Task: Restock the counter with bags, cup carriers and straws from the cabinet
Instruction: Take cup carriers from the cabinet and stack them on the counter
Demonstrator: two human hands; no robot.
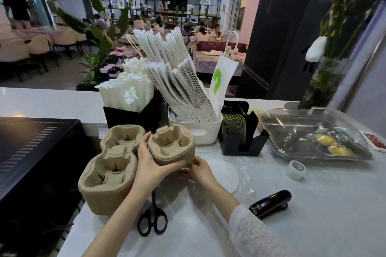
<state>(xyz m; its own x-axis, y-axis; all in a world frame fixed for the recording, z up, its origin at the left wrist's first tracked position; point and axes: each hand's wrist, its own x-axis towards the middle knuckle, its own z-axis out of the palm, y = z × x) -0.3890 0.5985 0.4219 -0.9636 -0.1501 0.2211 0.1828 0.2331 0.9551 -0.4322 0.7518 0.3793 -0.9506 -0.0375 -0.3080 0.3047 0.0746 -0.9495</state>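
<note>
Our left forearm: bare, reaching forward from the lower edge. Our left hand (148, 164): fingers curled, thumb stretched out to the right, gripping a held item from its left side and beneath. Our right forearm: covered to the wrist by a white lace sleeve (253, 233), angled in from lower right. Our right hand (201, 170): fingertips curled at the item's lower right edge, touching it.

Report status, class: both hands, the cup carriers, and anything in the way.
Left hand grips small carrier stack; right hand at its near base, grip unclear. Double stack alongside on counter. Scissors under left forearm, clear plastic beside right hand.
</note>
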